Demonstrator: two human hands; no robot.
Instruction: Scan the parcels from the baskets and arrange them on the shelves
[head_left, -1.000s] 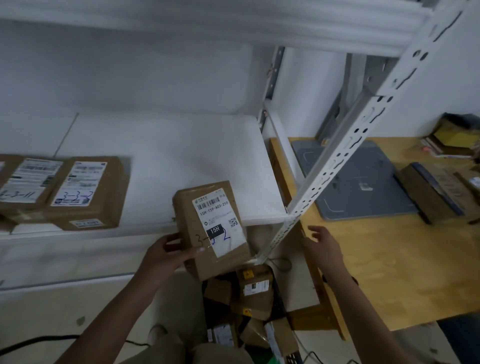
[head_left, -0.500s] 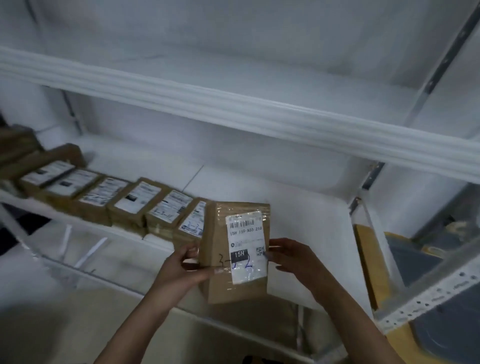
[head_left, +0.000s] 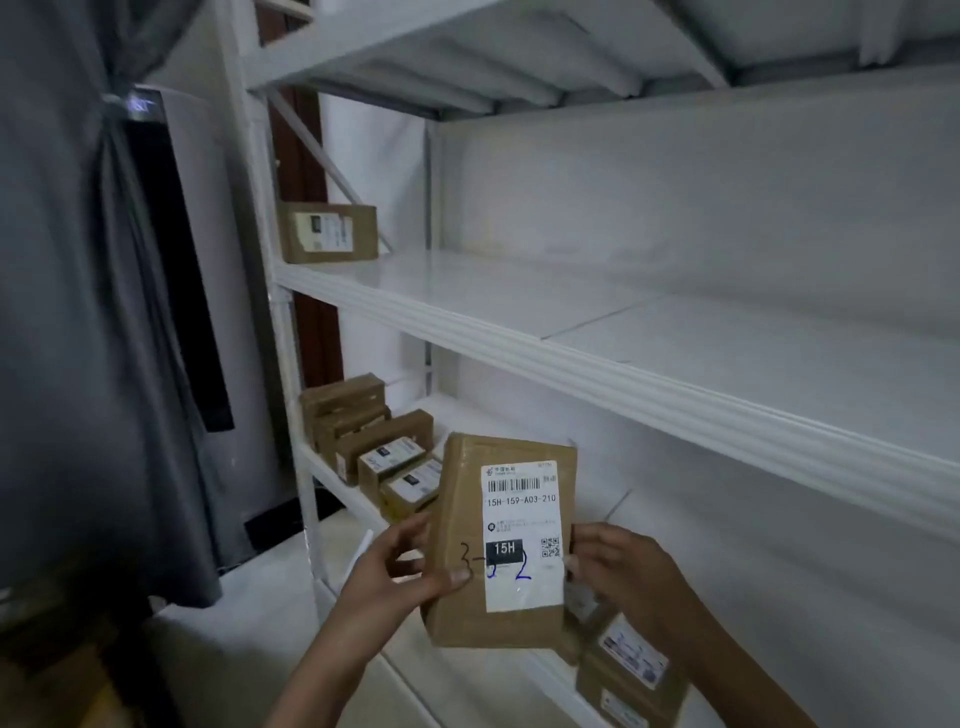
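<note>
A grey curtain (head_left: 78, 312) hangs at left, beside the white rack (head_left: 597, 374). A row of boxes (head_left: 374, 452) lies on the lower shelf. The left hand (head_left: 395, 582) and right hand (head_left: 623, 577) grip the parcel (head_left: 498, 540) by its sides, upright before that shelf, label facing the camera

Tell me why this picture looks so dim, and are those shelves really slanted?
Head view: the light is weak and greyish, the curtain nearly black; the label on the held parcel reads sharply, the row of parcels behind is soft; the wide-angle lens likely tilts and stretches the shelf edge.
</note>
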